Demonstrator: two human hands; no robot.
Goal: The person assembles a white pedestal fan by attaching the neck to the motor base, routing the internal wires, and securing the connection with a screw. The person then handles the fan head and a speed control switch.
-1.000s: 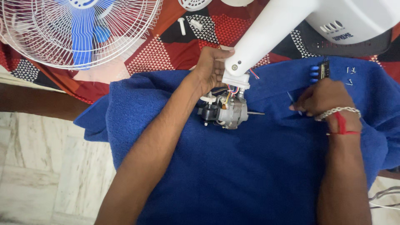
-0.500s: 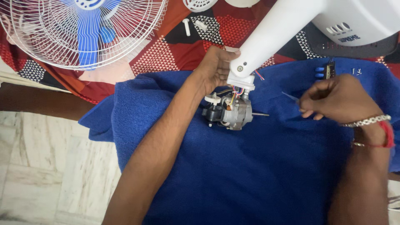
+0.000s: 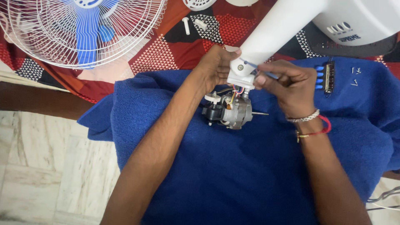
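At twelve o'clock of motor [image 3: 229, 111]: left hand [image 3: 216, 68] grips white fan neck [image 3: 266, 35]; right hand [image 3: 289, 83] pinches thin blue screwdriver [image 3: 260, 71], tip seemingly at neck screw [image 3: 240, 67]. Motor already bare on blue towel [image 3: 250, 166]; neck joint not yet apart.

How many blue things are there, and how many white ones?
Blue: 3 – towel, fan blades, four-button switch bank
White: 3 – fan stand neck, wire guard, loose bolt
Total: 6

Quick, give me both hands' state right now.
Left hand: closed around the lower end of the white fan neck.
Right hand: pinching a thin blue-handled tool, tip at the neck's screw.
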